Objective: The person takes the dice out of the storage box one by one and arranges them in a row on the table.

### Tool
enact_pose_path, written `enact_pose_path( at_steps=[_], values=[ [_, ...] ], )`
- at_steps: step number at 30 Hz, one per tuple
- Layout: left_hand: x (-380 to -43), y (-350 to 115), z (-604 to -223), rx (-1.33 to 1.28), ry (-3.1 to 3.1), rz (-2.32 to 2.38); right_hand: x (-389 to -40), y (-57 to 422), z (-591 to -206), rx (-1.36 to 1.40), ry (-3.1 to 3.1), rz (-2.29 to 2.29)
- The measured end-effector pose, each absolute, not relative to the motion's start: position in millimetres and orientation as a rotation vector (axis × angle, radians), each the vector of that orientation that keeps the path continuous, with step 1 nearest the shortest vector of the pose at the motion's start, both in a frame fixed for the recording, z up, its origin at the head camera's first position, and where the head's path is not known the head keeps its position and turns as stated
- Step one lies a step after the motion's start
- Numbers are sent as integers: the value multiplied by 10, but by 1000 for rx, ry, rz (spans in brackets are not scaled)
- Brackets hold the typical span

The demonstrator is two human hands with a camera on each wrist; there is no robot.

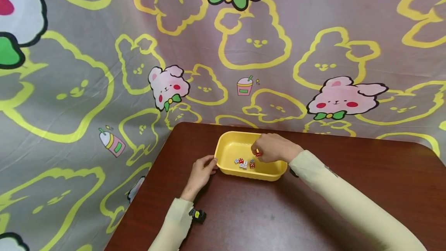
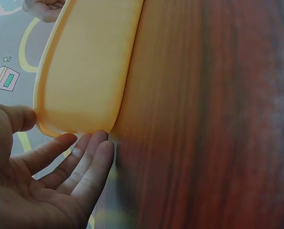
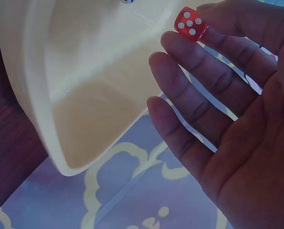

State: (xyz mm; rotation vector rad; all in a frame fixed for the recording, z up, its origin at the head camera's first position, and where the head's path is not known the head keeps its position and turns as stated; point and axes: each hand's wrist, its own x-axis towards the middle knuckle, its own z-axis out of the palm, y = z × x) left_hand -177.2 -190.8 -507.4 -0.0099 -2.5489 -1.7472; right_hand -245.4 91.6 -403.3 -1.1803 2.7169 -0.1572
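A yellow plastic tray (image 1: 230, 171) stands on the dark wooden table. Several small dice (image 1: 245, 164), white and red, lie together on its floor, left of the right hand. The right hand (image 1: 275, 147) is over the tray's right part. Between its thumb and index finger it pinches a red die (image 3: 190, 24) with white dots; the other fingers extend loosely in the right wrist view. At the tray's left end, the left hand (image 1: 202, 172) holds the edge. Its thumb (image 2: 23, 117) touches the rim and its fingertips meet the outer end wall.
The reddish-brown table (image 1: 251, 208) extends in front of the tray and to both sides. Behind and to the left hangs a grey curtain (image 1: 205, 49) with cartoon animal prints. A black strap device (image 1: 198, 215) is on the left wrist.
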Motion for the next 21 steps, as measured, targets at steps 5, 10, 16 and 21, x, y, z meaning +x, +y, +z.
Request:
enact_pose_path(
  at_steps=[5, 10, 16, 21],
  values=[
    [-1774, -1907, -5082, -8, -2541, -1756, -2433, 958, -4037, -1169, 2721, -162],
    [-1779, -1911, -5088, -6, -2543, -1763, -2401, 1004, -4034, -1125, 2722, -178],
    [-1791, -1915, -5087, -14, -2541, -1762, -2392, 1068, -4038, -1143, 2743, -188],
    [-1782, -1915, -5079, -13, -2542, -1772, -2391, 1122, -4060, -1174, 2751, -186]
  ],
)
